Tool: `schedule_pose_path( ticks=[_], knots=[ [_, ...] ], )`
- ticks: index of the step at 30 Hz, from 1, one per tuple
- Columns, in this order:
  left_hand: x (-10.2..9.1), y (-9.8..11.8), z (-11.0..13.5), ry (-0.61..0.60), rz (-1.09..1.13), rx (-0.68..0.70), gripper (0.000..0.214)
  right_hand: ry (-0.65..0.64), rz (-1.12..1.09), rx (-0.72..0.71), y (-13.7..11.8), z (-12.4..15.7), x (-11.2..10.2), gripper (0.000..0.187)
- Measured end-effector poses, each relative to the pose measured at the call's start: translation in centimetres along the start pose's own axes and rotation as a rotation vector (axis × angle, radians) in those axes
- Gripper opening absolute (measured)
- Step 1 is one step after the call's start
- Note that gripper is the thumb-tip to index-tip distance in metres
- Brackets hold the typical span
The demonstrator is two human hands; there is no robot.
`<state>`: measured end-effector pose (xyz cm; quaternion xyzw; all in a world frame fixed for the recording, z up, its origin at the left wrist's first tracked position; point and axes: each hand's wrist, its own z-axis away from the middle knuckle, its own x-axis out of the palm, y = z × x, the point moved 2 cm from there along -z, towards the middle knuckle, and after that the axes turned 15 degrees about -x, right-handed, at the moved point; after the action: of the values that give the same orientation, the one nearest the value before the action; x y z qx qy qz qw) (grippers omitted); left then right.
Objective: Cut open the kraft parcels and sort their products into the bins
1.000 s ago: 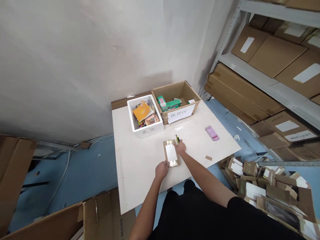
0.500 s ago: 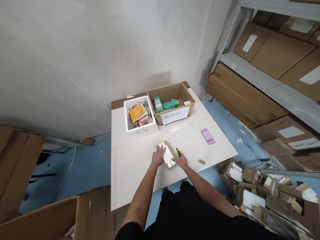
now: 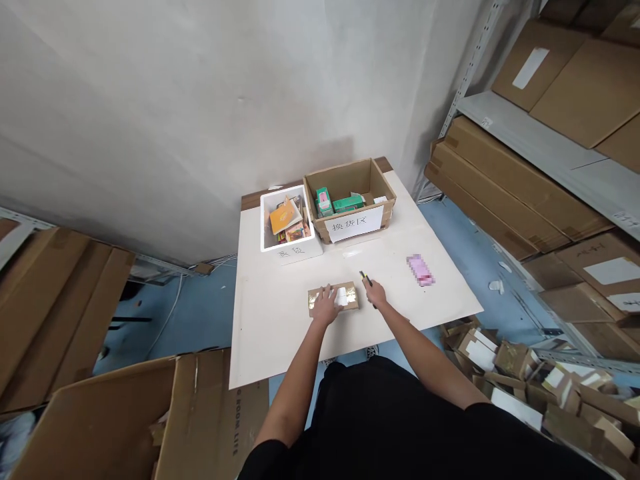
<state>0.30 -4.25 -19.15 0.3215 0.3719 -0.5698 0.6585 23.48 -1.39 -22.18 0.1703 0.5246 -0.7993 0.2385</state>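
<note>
1. On the white table [image 3: 280,333], the left hand [image 3: 326,308] lies with fingers spread flat on a small brown parcel [image 3: 346,295], mid-table
2. The right hand [image 3: 377,293], just beside the parcel's right end, is closed around a black-and-yellow tool [image 3: 364,276] (too small to name)
3. Behind them a white foam box [image 3: 295,252] touches a labelled cardboard box [image 3: 350,177]; a blurred pink item [image 3: 420,269] lies apart on the right
4. Torn cardboard packets [image 3: 520,373] on the floor are cut off by the frame edge
</note>
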Motion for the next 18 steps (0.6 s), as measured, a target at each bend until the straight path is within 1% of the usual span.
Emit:
schedule_pose_path(
  ticks=[3, 5, 8, 12, 14, 18],
  knots=[
    [1.0, 0.1, -0.4, -0.035, -0.011, 0.035, 0.070, -0.088, -0.043, 0.020, 2.4, 2.4, 0.9, 0.061],
    [1.7, 0.1, -0.5, -0.033, -0.015, 0.029, 0.071, -0.124, -0.062, 0.031, 3.1, 2.8, 1.4, 0.061],
    [2.3, 0.0, -0.7, -0.035, -0.017, 0.018, 0.072, -0.167, -0.072, 0.008, 2.8, 2.1, 2.0, 0.060],
    [2.1, -0.1, -1.2, -0.055, -0.014, 0.004, 0.072, -0.215, -0.059, -0.003, 2.1, 1.2, 1.9, 0.058],
    [2.0, -0.1, -1.3, -0.059, -0.022, 0.004, 0.072, -0.240, -0.044, -0.015, 2.2, 1.7, 1.7, 0.059],
    [1.9, -0.1, -1.0, -0.054, -0.035, -0.006, 0.072, -0.304, 0.003, -0.062, 3.0, 3.5, 1.1, 0.061]
  ],
)
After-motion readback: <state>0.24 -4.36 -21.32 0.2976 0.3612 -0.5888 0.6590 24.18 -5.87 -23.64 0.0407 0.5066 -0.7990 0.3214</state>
